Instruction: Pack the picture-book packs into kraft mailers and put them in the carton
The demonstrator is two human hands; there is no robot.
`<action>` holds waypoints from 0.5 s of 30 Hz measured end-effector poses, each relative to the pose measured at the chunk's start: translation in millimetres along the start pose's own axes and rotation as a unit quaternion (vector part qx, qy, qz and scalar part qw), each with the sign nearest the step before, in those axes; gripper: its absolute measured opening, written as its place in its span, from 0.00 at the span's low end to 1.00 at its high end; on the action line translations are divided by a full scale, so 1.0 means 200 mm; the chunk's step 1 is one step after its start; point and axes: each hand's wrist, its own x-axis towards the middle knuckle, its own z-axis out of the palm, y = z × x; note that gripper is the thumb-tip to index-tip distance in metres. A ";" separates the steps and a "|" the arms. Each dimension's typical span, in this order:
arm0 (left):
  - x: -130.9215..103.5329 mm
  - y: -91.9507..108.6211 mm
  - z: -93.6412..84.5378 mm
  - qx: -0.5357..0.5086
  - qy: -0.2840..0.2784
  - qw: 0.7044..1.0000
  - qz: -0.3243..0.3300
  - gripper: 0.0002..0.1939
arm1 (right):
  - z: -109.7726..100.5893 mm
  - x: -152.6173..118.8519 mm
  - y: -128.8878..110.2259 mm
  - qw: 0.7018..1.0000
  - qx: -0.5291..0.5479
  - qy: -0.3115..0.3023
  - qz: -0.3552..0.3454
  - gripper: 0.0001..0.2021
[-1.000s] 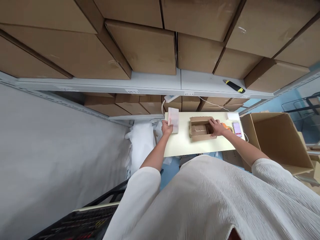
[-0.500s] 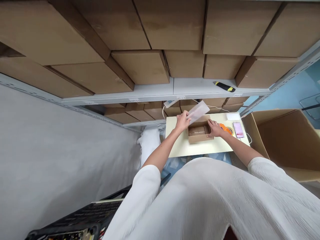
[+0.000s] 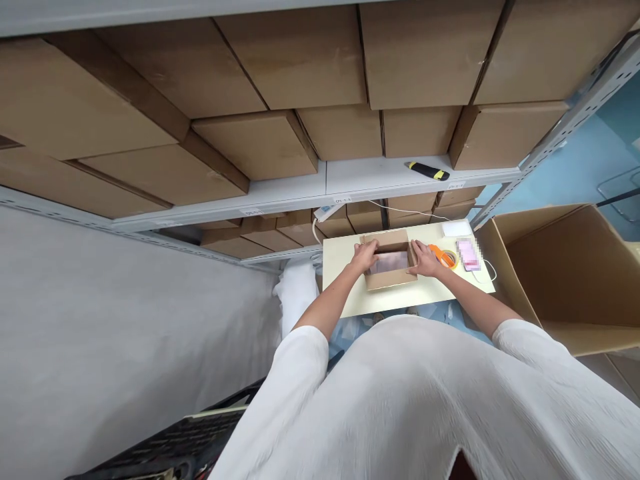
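A small cardboard box (image 3: 391, 279) sits open on the pale yellow table. A thin translucent sheet (image 3: 389, 263) lies flat inside it, covering what is beneath. My left hand (image 3: 366, 256) grips the box's left wall, its thumb reaching in near the sheet's edge. On the opposite side, my right hand (image 3: 425, 259) holds the right wall with the fingers at the rim. Just right of that hand lies an orange tape dispenser (image 3: 440, 256) with a roll of tape.
A phone (image 3: 469, 255) and a white item (image 3: 456, 229) rest on the table's (image 3: 350, 303) right part. A large open carton (image 3: 565, 267) stands to the right. Ahead, shelves (image 3: 370, 175) hold many boxes and a black-and-yellow cutter (image 3: 429, 171). White wrapping (image 3: 299, 287) lies at left.
My left hand has lowered the translucent sheet into the box and moved to the left wall. My right hand stays at the right wall. The view has shifted slightly.
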 end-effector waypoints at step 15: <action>-0.34 -0.20 0.05 -0.216 0.209 0.942 -0.150 0.18 | -0.08 0.04 0.09 0.915 0.338 0.134 0.175 0.38</action>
